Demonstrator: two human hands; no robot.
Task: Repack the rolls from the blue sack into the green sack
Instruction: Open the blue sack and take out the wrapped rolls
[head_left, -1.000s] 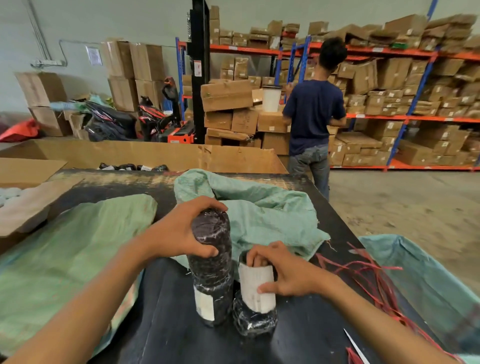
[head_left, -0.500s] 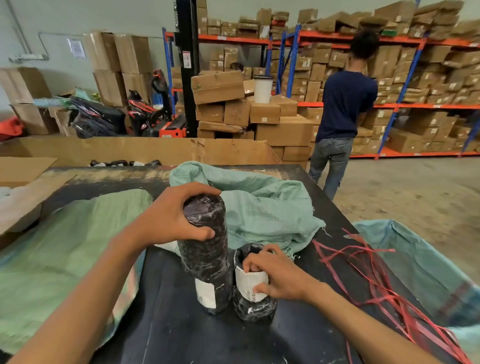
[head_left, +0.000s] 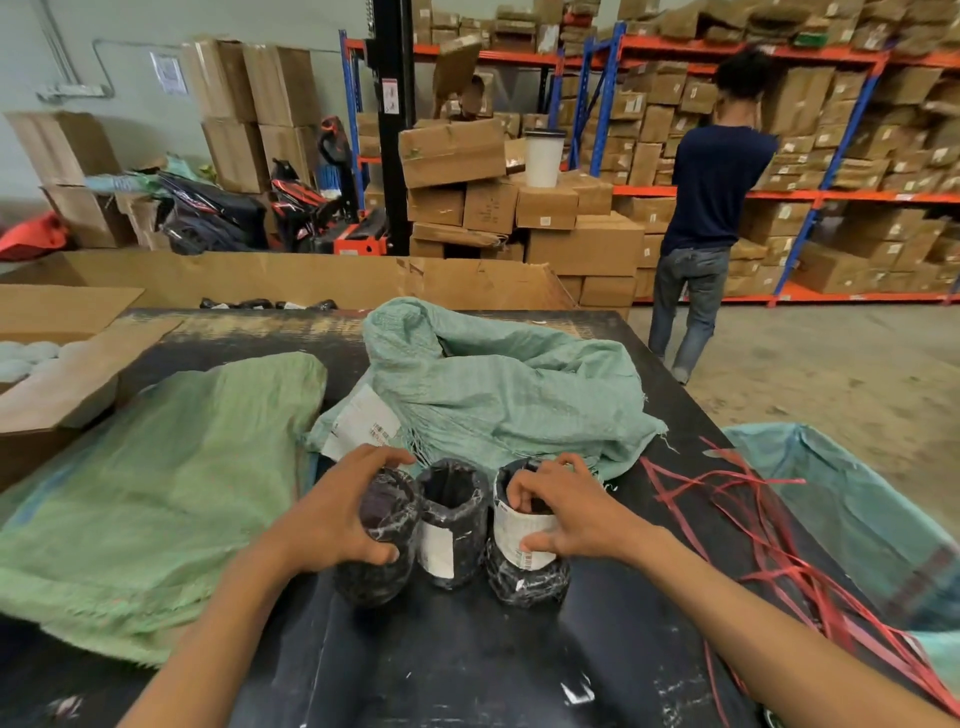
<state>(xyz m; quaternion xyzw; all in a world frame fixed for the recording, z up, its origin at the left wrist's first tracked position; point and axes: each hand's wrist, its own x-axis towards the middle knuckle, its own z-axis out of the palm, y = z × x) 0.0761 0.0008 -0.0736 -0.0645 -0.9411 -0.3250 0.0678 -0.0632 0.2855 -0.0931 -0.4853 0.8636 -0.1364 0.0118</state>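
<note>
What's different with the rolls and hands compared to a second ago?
The tall stack under the left hand has been split: three rolls now stand in a row, where two columns stood before. The left hand grips the left roll, lower than before; the middle roll stands free. The right hand still holds the right roll. The sacks are unchanged.

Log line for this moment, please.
left hand: grip on left roll | right hand: grip on right roll | middle roll: free, upright
</note>
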